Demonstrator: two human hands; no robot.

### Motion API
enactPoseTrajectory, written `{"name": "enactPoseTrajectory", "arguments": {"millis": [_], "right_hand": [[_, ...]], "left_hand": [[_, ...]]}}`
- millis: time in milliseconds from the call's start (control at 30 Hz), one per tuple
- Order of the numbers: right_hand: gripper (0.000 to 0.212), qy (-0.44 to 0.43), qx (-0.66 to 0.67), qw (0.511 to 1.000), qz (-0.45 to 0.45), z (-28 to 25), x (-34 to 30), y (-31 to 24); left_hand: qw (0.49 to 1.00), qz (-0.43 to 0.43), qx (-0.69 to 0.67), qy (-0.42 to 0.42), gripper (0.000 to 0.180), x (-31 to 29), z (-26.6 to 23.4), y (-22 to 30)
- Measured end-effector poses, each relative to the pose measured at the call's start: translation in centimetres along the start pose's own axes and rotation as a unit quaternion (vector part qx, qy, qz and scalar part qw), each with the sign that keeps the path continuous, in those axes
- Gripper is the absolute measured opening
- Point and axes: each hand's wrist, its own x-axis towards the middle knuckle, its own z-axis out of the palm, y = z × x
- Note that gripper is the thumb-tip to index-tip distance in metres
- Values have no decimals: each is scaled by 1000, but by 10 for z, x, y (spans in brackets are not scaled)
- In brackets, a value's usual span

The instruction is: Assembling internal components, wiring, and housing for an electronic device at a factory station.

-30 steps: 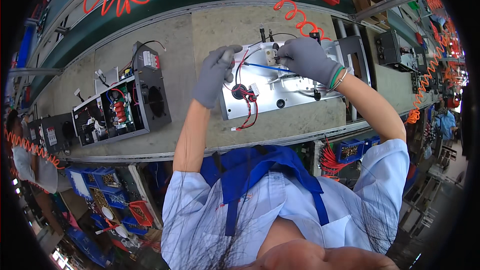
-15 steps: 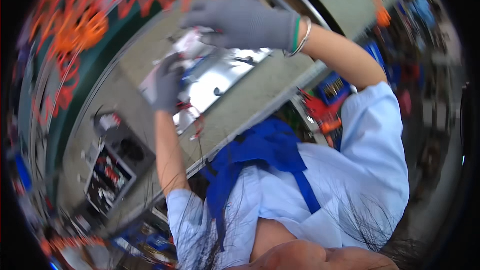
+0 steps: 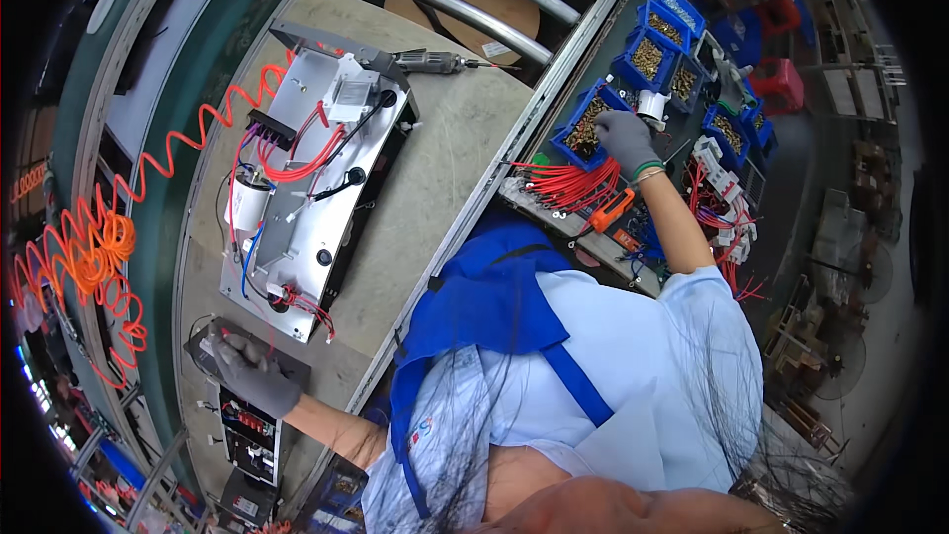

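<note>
My right hand (image 3: 625, 141), in a grey glove, reaches into a blue bin (image 3: 585, 131) of small brass-coloured fasteners. Its fingers are drawn together at the bin; what is between the fingertips is hidden. My left hand (image 3: 247, 371), also gloved, is over a dark box (image 3: 289, 368) at the lower left, fingers loosely bent and apart, with no held thing visible. Between the hands lies an open metal chassis (image 3: 297, 227) with red wires (image 3: 306, 163), a white cylinder (image 3: 247, 203) and a black terminal block (image 3: 270, 129) in it.
A power screwdriver (image 3: 430, 61) lies beyond the chassis. Red wires (image 3: 563, 186) and an orange-handled tool (image 3: 611, 210) lie near the right hand; several blue bins (image 3: 647, 57) stand behind. A coiled orange hose (image 3: 163, 153) spans the left. Metal rollers (image 3: 445, 10) are at the back.
My right hand has gone from above the chassis to the fastener bin on the right. My left hand has left the chassis for the dark box. The view has turned and sharpened.
</note>
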Motion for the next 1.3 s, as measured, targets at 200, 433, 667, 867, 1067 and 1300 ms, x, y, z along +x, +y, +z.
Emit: {"name": "enactPoseTrajectory", "arguments": {"millis": [200, 433, 667, 867, 1067, 1300], "right_hand": [[23, -142, -131, 981, -10, 40, 28, -9], [21, -98, -58, 989, -92, 45, 40, 33], [14, -85, -48, 989, -115, 25, 42, 24], [19, -14, 122, 992, -12, -45, 18, 3], [19, 20, 461, 867, -190, -142, -50, -232], [19, -115, 506, 753, -404, -110, -76, -482]], "left_hand": [[999, 6, -13, -46, 41, -33, 36, -8], [961, -14, -217, -172, 55, -27, 30, -26], [985, 59, -155, -42, 37, 14, -25, -9], [982, 189, -12, -5, 26, 64, -47, 2], [973, 57, -113, -192, 34, 105, 5, -6], [947, -52, -66, -309, 33, 137, 26, -31]]}}
